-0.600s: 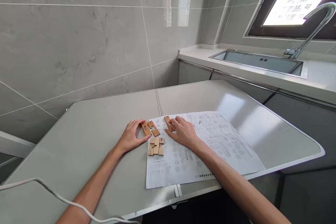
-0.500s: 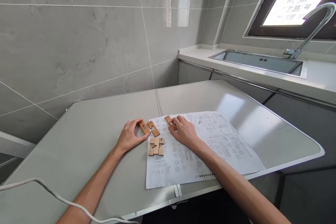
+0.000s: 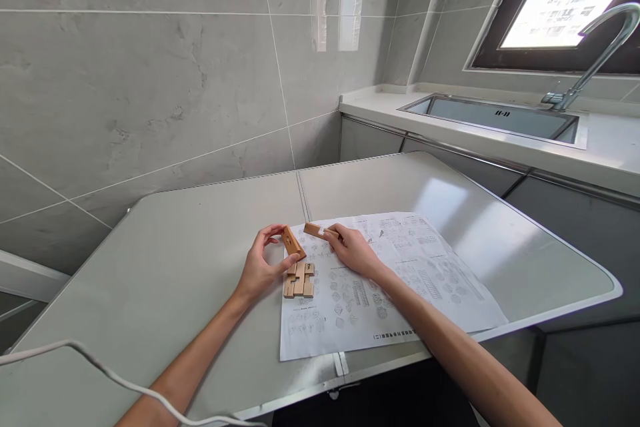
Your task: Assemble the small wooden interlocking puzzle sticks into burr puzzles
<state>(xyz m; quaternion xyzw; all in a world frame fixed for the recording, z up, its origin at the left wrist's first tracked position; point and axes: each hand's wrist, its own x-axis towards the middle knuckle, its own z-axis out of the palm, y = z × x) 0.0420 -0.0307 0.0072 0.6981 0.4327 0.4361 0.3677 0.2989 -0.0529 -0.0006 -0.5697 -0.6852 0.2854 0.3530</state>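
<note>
My left hand [image 3: 261,263] pinches a notched wooden puzzle piece [image 3: 291,241], tilted up off the table between thumb and fingers. In the fingertips of my right hand [image 3: 353,250] is another wooden piece [image 3: 314,230], lifted just above the printed instruction sheet [image 3: 400,280]. Between the hands, a flat cluster of joined wooden pieces [image 3: 299,279] lies on the sheet's left edge. All of this sits on a grey folding table [image 3: 175,253].
A white cable [image 3: 90,367] crosses the table's near left corner. A counter with a steel sink [image 3: 495,117] and tap [image 3: 595,57] runs along the right under a window. Tiled wall stands behind the table.
Both hands have lifted their wooden pieces off the table; before, the pieces lay flat under the fingers. The left hand has shifted slightly right.
</note>
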